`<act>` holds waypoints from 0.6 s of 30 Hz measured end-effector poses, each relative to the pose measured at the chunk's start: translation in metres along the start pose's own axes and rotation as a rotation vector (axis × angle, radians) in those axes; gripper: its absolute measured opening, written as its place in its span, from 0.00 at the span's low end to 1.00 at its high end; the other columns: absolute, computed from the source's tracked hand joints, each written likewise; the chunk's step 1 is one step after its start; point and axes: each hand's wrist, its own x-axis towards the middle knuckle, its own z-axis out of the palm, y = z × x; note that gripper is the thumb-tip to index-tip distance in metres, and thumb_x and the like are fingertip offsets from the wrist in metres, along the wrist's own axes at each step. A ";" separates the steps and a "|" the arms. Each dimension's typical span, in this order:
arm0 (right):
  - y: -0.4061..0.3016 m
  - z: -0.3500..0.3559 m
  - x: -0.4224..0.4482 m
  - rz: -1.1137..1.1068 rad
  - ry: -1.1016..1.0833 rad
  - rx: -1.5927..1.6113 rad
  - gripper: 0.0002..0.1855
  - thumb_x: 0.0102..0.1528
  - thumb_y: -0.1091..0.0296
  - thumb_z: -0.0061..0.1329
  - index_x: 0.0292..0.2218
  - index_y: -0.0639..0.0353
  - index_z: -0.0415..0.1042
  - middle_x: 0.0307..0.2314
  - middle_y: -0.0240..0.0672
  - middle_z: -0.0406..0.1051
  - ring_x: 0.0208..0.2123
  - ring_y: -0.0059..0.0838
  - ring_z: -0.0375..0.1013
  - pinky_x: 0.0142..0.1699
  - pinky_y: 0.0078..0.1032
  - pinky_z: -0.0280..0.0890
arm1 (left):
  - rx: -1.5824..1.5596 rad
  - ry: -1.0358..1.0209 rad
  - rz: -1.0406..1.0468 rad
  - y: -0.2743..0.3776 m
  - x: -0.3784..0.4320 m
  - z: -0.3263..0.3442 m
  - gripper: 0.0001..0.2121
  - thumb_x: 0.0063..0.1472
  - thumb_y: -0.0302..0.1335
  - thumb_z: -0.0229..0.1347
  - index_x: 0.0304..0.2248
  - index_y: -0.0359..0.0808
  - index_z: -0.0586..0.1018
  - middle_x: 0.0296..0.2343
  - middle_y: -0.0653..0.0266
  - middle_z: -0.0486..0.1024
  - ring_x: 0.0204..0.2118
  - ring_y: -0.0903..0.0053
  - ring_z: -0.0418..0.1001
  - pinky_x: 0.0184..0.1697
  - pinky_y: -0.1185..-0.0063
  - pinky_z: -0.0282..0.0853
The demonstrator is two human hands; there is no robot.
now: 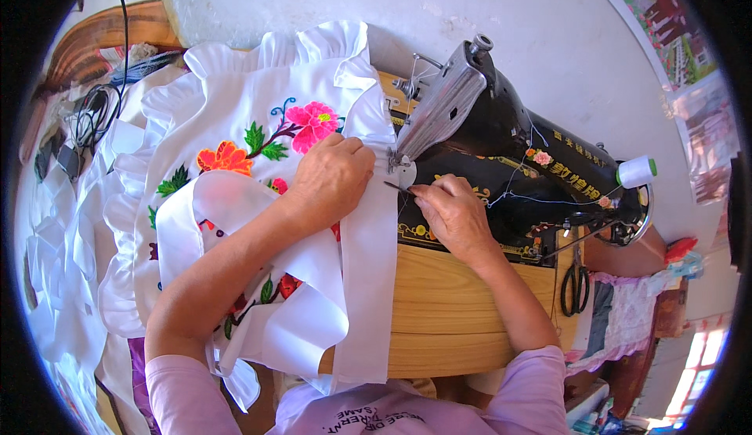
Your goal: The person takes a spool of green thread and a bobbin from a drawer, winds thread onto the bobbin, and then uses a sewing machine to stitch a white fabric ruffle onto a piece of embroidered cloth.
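Note:
White satin cloth [367, 247] with ruffled edges and embroidered flowers spreads over the left side of a wooden sewing table [452, 311]. My left hand [332, 179] rests on it, fingers curled down near its right edge; whether they pinch the cloth is hidden. Beside that edge, my right hand [455, 215] holds a thin dark pointed tool [398, 186] between thumb and fingers, its tip close to the cloth. Just above the tool is the presser foot [399, 160] of a black sewing machine [499, 118], with the cloth's edge against it.
A white thread spool [635, 172] stands on the machine, its thread running loosely across the body. Black-handled scissors [574, 288] lie at the table's right. A coiled black cable [94, 115] and more white fabric [59, 247] are at the left. A pale wall [558, 30] rises behind.

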 end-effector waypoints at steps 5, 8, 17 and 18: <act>0.001 0.000 0.000 -0.012 -0.002 -0.008 0.09 0.47 0.72 0.53 0.34 0.57 0.75 0.23 0.35 0.64 0.27 0.35 0.67 0.31 0.29 0.64 | 0.014 -0.007 0.012 -0.002 -0.001 0.004 0.03 0.47 0.22 0.53 0.22 0.35 0.71 0.22 0.60 0.69 0.28 0.63 0.67 0.34 0.71 0.64; 0.001 0.000 -0.002 0.012 -0.006 -0.010 0.09 0.47 0.71 0.53 0.34 0.57 0.75 0.23 0.35 0.64 0.28 0.35 0.67 0.31 0.29 0.64 | 0.003 -0.001 0.024 -0.002 -0.001 0.003 0.03 0.47 0.22 0.53 0.22 0.35 0.70 0.22 0.60 0.69 0.28 0.64 0.67 0.34 0.71 0.64; 0.003 0.003 -0.001 -0.025 0.011 -0.028 0.08 0.48 0.71 0.52 0.34 0.57 0.74 0.24 0.36 0.65 0.28 0.37 0.67 0.32 0.30 0.64 | 0.033 0.026 0.018 -0.005 -0.003 0.005 0.03 0.47 0.23 0.51 0.20 0.35 0.69 0.22 0.60 0.68 0.27 0.64 0.67 0.33 0.71 0.64; 0.003 0.003 -0.002 -0.017 0.007 -0.024 0.08 0.48 0.71 0.52 0.34 0.58 0.74 0.24 0.37 0.65 0.28 0.37 0.67 0.32 0.30 0.64 | 0.022 0.036 0.020 -0.005 -0.003 0.006 0.03 0.47 0.23 0.51 0.20 0.35 0.69 0.22 0.60 0.68 0.27 0.64 0.67 0.33 0.71 0.64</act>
